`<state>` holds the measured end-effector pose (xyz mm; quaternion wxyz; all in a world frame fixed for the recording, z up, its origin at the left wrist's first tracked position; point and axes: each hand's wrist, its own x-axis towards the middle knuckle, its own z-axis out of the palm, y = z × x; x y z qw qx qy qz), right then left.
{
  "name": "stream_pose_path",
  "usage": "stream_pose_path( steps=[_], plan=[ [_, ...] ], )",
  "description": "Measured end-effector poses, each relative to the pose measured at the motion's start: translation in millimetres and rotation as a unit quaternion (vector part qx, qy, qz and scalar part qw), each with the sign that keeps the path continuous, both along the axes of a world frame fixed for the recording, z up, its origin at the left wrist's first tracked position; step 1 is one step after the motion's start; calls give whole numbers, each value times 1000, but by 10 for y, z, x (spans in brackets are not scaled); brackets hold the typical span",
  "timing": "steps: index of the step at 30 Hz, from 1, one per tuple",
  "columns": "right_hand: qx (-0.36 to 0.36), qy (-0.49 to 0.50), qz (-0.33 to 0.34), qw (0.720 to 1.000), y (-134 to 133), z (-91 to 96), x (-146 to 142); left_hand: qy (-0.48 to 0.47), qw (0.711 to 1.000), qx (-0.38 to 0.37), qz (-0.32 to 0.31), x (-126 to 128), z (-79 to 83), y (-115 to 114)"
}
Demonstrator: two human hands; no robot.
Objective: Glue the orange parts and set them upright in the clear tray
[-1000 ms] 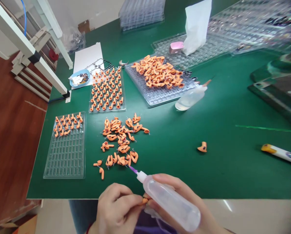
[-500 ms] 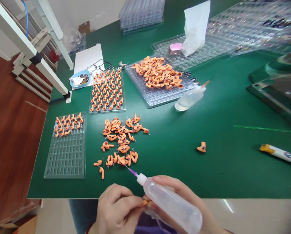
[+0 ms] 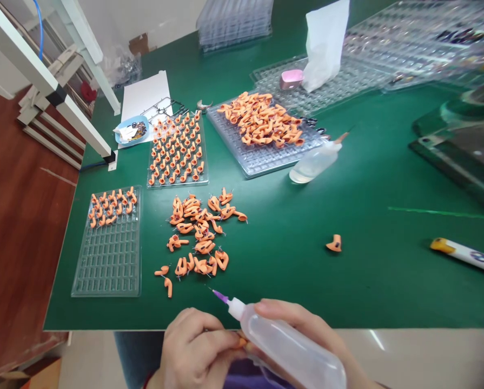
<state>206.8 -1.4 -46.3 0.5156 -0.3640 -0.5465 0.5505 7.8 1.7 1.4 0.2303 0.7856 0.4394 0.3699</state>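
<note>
Far left, part-filled clear tray (image 3: 107, 259); next, loose orange pieces (image 3: 202, 247) scattered on green table (image 3: 274, 259); with left hand (image 3: 197, 346), pinching partly hidden orange part (image 3: 242, 342) by table edge, grip clamped on it; with right hand (image 3: 310, 323), gripping translucent bottle (image 3: 290, 351), purple tip (image 3: 220, 296) aimed up-left; farther right, lone orange piece (image 3: 335, 244), white marker (image 3: 466, 256).

At lower centre, the left hand (image 3: 197, 346) covers most of an orange piece (image 3: 242, 342); the squeeze bottle (image 3: 288, 346) hides part of the right hand (image 3: 302, 317). The right edge cuts off a white pen (image 3: 471, 255), the top edge a stack of clear trays (image 3: 234, 24). Small parts at upper right (image 3: 461, 36) are blurred.
</note>
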Motion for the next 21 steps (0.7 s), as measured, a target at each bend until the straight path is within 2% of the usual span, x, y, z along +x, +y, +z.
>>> stream_pose_path(
  steps=[8,12,15,17,19,21],
  plan=[
    [65,-55,-24,996,127,242,-11,-6,1000,-10,-12,-8,14,-4],
    [57,-73,-26,995,55,147,-5,-15,1000,-20,-5,6,-26,-26],
    [20,-19,-8,1000,-3,32,-23,-17,999,-34,36,8,-80,-56],
    [-14,5,-41,999,-5,-4,-51,-2,998,-29,56,5,-93,-66],
    [-40,4,-115,993,21,9,-85,21,998,-15,52,5,-83,-65],
    [-34,-3,-179,983,54,54,-124,37,998,4,43,14,-63,-58]
  ],
)
